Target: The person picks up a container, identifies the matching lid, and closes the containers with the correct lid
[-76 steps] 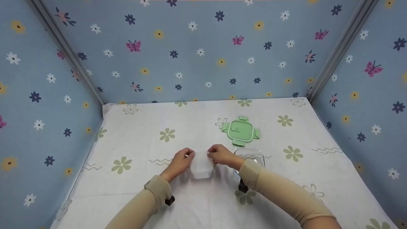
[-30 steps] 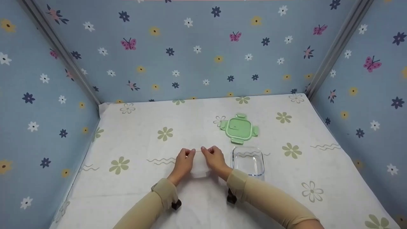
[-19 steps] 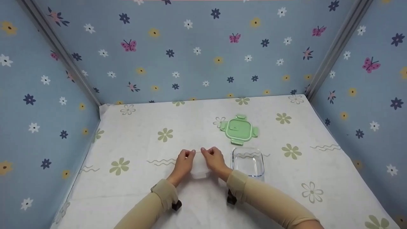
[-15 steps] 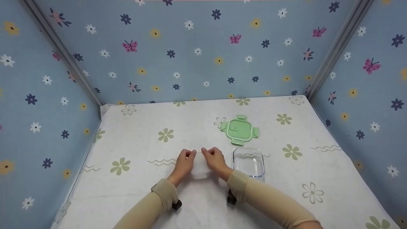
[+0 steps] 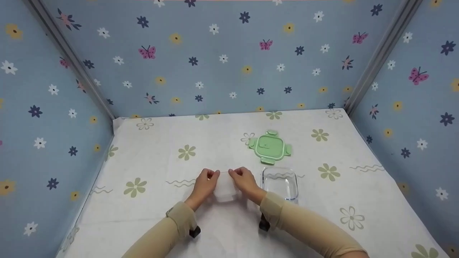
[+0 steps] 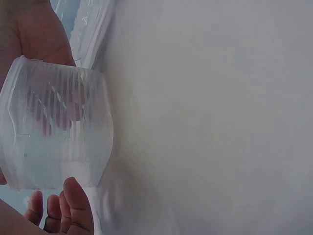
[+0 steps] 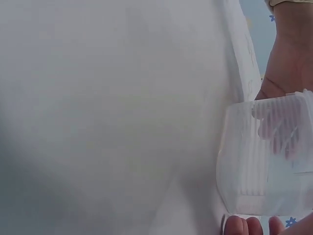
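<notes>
A small translucent plastic container (image 5: pixel 226 191) with ribbed walls and a rim stands on the cloth between the two hands. My left hand (image 5: pixel 205 185) holds its far left corner, thumb on top. At the far right corner my right hand (image 5: pixel 246 183) grips the rim in the same way, with the thumb above. In the left wrist view, the container (image 6: pixel 56 147) shows curled fingers (image 6: pixel 76 200) along its near side. Through the see-through wall of the container (image 7: pixel 259 161) in the right wrist view, fingers of the opposite hand show.
Just right of the right hand sits a square glass container (image 5: pixel 280 183), uncovered. Behind it a green lid (image 5: pixel 271 147) lies flat with its side flaps spread out. A white flowered cloth (image 5: pixel 150 154) covers the table, and blue patterned panels (image 5: pixel 222 68) enclose its back and sides.
Since the earliest frame the right hand has shifted left along the container's far edge, uncovering the glass container. In the last half second both hands have slid slightly apart.
</notes>
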A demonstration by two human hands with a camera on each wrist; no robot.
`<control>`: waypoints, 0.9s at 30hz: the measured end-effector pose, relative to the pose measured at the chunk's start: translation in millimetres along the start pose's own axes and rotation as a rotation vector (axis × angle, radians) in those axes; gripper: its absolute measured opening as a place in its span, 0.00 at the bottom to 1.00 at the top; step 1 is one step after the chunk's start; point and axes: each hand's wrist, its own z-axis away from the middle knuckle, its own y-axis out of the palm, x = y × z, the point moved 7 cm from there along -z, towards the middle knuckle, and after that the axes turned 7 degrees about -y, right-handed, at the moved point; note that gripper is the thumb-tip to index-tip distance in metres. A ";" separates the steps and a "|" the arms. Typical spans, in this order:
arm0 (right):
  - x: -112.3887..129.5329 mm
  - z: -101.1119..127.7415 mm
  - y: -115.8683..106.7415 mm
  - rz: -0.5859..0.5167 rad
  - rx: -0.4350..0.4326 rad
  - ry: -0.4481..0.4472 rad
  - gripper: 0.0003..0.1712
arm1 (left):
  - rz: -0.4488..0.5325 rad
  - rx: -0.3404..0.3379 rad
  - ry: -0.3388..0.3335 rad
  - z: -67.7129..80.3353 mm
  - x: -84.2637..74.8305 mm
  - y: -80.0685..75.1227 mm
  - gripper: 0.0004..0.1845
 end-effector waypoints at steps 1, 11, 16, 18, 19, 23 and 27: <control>0.5 1.0 -0.9 0.003 0.004 0.004 0.24 | -0.001 0.013 -0.001 8.3 -7.5 -4.1 0.17; 2.8 8.8 -7.8 0.002 0.043 0.031 0.20 | 0.049 0.164 -0.019 53.3 -39.8 -23.7 0.19; 3.7 11.3 -11.3 -0.014 0.056 0.031 0.19 | 0.092 0.192 -0.019 55.1 -38.4 -24.1 0.20; 3.7 11.9 -11.9 -0.030 0.066 0.037 0.21 | 0.110 0.199 -0.019 55.6 -37.9 -24.4 0.21; 3.3 11.6 -12.3 -0.040 0.069 0.040 0.21 | 0.116 0.202 -0.017 55.8 -37.9 -24.5 0.21; 1.8 12.0 -12.2 -0.093 0.080 0.059 0.23 | 0.137 0.214 -0.012 57.0 -38.2 -24.9 0.22; 1.6 13.0 -11.6 -0.157 0.072 0.058 0.20 | 0.168 0.230 -0.010 57.4 -38.6 -24.4 0.22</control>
